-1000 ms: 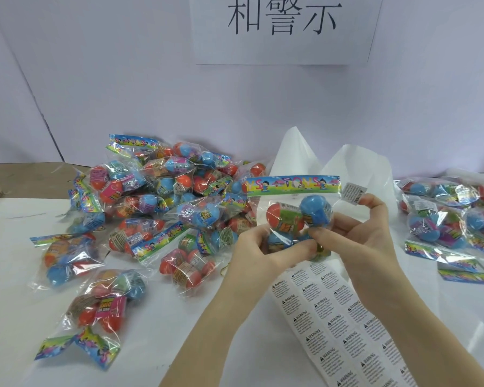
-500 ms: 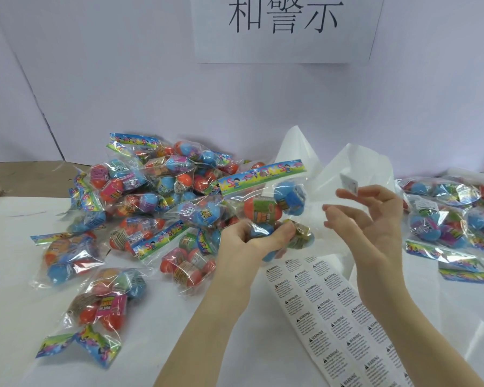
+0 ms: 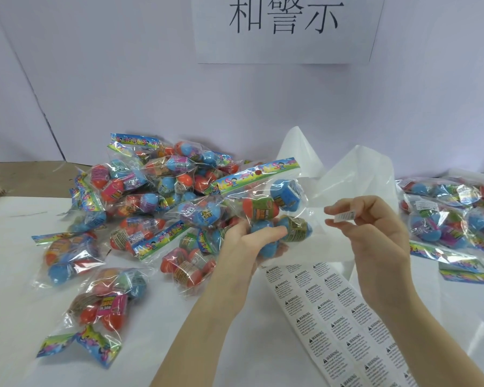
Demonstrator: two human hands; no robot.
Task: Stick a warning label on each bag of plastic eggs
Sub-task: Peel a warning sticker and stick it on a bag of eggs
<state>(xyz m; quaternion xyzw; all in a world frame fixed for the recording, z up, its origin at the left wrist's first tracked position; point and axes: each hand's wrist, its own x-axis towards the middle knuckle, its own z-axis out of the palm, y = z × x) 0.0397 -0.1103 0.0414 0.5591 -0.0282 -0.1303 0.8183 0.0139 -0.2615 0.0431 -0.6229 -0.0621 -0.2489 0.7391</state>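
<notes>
The bag of plastic eggs (image 3: 266,208) sits raised above the table (image 3: 17,289), gripped from below by our left hand (image 3: 246,241). Just beside it, apart, our right hand (image 3: 375,230) pinches one warning label (image 3: 345,217) over the label sheet (image 3: 336,325).

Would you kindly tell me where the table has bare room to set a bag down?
Bare white table lies near-left, beside the loose bags. Crowded: the heap of clear egg bags, the white warning-label sheet, the bags at right.

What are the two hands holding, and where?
Left hand grips a bag of eggs at its bottom; right hand pinches a label with its fingers.
</notes>
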